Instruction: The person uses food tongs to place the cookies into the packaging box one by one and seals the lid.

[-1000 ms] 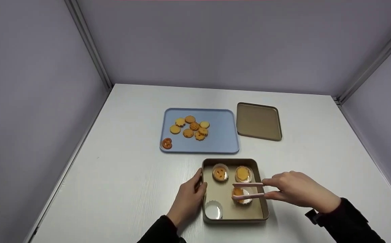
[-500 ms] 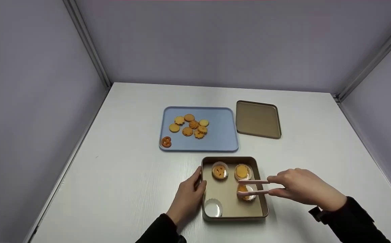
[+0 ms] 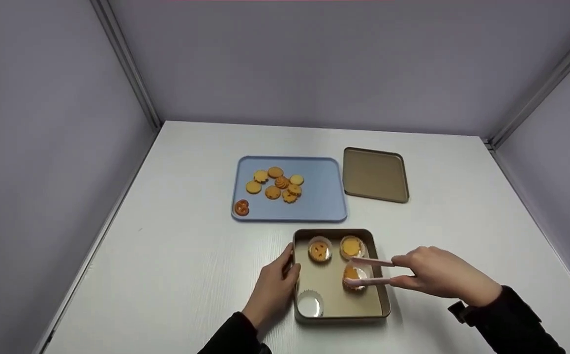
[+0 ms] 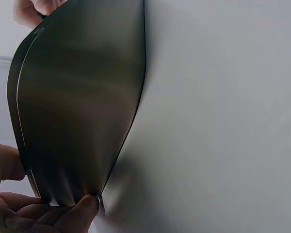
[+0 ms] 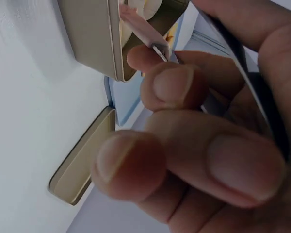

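My left hand (image 3: 272, 290) grips the left side of a bronze-coloured square tin (image 3: 331, 300), thumb at the rim. In the left wrist view its fingers (image 4: 82, 216) lie along the tin's outer wall. My right hand (image 3: 437, 272) holds pink-tipped tongs (image 3: 375, 281) by their arms, reaching in over the tin's right wall. The spread tips are at a paper cup holding an orange cookie (image 3: 350, 273); whether they touch it I cannot tell. Two more cups hold a spotted cookie (image 3: 319, 251) and a yellow cookie (image 3: 351, 247). A bare paper cup (image 3: 310, 304) sits front left.
Behind the tin lies a blue tray (image 3: 321, 206) with several cookies (image 3: 282, 182) clustered on it and a pretzel (image 3: 241, 207) in its front left corner. To the tray's right is the flat bronze lid (image 3: 375, 174). Walls enclose the white table (image 3: 176, 206) at the back and sides.
The cup with the orange cookie shifted right in the tin, then slightly back and away. The tongs moved right, and their tips now stand wider apart. The left hand keeps its place.
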Available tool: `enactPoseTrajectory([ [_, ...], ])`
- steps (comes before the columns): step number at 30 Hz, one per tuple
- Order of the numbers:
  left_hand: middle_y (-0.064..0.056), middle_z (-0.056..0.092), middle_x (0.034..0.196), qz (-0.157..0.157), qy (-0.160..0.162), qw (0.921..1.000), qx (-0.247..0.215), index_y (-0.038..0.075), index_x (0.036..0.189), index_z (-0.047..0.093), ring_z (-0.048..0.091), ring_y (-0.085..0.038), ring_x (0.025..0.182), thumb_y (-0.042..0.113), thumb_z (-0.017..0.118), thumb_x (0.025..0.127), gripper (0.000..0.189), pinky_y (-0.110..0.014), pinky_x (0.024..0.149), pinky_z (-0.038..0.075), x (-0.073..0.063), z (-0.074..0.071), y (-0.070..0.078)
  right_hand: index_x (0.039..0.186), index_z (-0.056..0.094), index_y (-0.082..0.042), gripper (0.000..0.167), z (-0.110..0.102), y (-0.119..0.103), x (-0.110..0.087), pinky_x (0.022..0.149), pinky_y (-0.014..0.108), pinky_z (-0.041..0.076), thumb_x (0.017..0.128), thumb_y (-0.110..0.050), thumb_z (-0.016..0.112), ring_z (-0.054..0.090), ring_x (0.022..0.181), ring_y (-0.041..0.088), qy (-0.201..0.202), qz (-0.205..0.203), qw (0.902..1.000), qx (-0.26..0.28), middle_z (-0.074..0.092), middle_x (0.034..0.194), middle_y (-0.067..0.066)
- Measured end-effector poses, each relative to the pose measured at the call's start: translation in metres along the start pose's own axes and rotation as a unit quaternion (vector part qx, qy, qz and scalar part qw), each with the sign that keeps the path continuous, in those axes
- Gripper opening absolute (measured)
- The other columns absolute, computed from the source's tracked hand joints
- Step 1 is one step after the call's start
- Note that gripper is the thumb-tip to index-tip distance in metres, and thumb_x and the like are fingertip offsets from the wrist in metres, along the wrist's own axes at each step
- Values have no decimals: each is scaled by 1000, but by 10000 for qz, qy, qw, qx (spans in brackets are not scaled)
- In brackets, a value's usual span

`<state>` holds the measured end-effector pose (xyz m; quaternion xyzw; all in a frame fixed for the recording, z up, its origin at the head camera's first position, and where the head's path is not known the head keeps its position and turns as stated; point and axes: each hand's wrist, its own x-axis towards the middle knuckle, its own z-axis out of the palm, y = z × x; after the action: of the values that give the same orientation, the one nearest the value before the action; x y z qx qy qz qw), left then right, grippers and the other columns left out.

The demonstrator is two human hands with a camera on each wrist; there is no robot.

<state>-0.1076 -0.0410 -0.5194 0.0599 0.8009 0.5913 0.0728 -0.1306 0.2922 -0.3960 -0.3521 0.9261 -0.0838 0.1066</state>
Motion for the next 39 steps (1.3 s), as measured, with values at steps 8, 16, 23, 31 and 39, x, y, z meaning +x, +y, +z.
enactPoseTrajectory([
  [8, -18, 46, 154, 17, 16, 9999, 124, 2, 158, 34, 44, -31, 143, 22, 55, 106, 60, -45, 120, 34, -1, 0, -1, 84, 61, -19, 29, -3, -5, 4, 51, 23, 35, 96, -44, 70, 43, 59, 2, 102, 252, 9996, -43, 53, 67, -16],
  [16, -19, 48, 153, 106, 22, 9995, 312, 1, 158, 36, 46, -32, 142, 22, 55, 107, 58, -45, 118, 37, 1, -1, 1, 85, 62, -23, 28, -7, -3, -1, 50, 23, 34, 96, -48, 69, 43, 59, -1, 191, 234, 9995, -70, 54, 69, -19],
  [23, -20, 47, 153, 89, 8, 9996, 256, 0, 158, 35, 45, -32, 142, 21, 55, 106, 58, -45, 118, 37, 0, -1, 1, 87, 64, -23, 24, -2, -1, -1, 50, 23, 36, 93, -45, 73, 45, 60, -1, 16, 119, 9999, -59, 57, 70, -18],
  [31, -19, 47, 154, 59, 37, 9997, 226, 2, 158, 36, 45, -30, 143, 20, 55, 107, 58, -43, 120, 35, 1, -1, -1, 93, 69, -19, 27, 2, 1, 1, 50, 25, 40, 91, -45, 74, 50, 62, 0, 40, 191, 9998, 10, 64, 74, -15],
  [39, -18, 47, 154, 14, 30, 9999, 131, 2, 158, 35, 44, -30, 143, 22, 55, 107, 59, -43, 120, 34, 1, -1, 0, 83, 61, -22, 24, 8, 5, 5, 51, 24, 35, 92, -40, 75, 42, 59, 1, -37, 49, 10000, -25, 53, 68, -17],
])
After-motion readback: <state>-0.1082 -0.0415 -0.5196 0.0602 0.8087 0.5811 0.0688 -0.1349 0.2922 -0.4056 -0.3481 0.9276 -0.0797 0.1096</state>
